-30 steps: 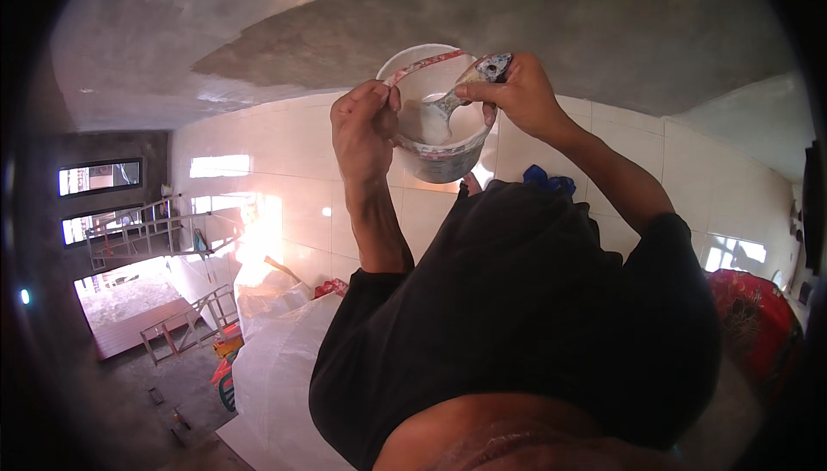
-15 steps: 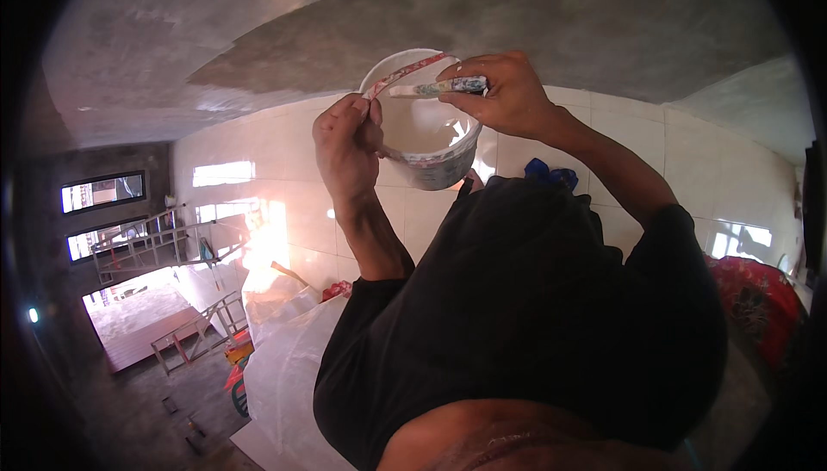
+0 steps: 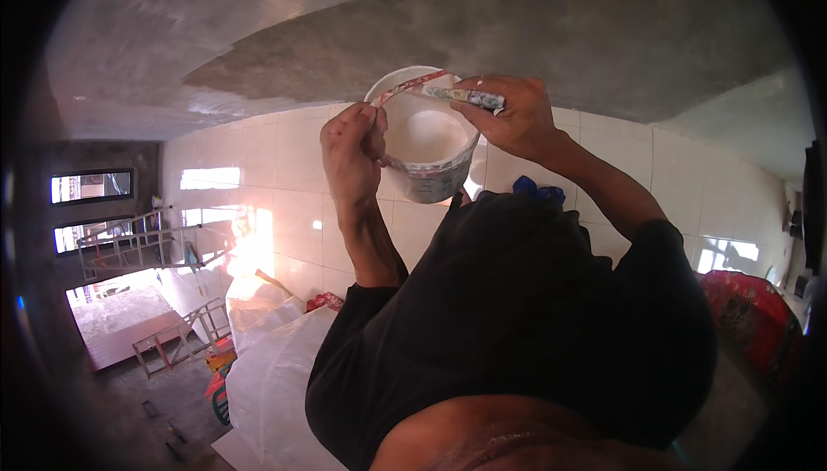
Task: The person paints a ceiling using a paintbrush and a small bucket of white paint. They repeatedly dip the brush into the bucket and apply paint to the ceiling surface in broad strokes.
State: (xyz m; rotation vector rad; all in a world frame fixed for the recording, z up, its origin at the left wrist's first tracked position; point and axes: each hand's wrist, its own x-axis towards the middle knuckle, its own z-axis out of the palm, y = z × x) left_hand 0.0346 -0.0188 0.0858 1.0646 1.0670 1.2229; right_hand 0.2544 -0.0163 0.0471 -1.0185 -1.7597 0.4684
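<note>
A white bucket (image 3: 429, 185) hangs in front of my chest, tilted slightly, with pale creamy paint (image 3: 422, 137) inside. My left hand (image 3: 351, 145) is closed at its left rim, gripping the paint-smeared red handle (image 3: 403, 89) that arches over the opening. From the right, my right hand (image 3: 519, 116) pinches a brush (image 3: 465, 96) with a stained handle. The brush lies nearly level over the bucket's far part, its pale tip pointing left beside the red handle. Whether that tip touches the bucket's inner wall I cannot tell.
A grey wall (image 3: 517, 27) with darker and lighter patches rises ahead. Pale tiles (image 3: 297, 161) lie below. Left are metal scaffold frames (image 3: 164, 342) and white plastic sheeting (image 3: 276, 368). A blue item (image 3: 538, 189) is near my body; a red bag-like thing (image 3: 745, 312) is at right.
The brush has shifted a little to the right with my right hand. Bucket and hands sit slightly lower in the picture. Both grips stay the same.
</note>
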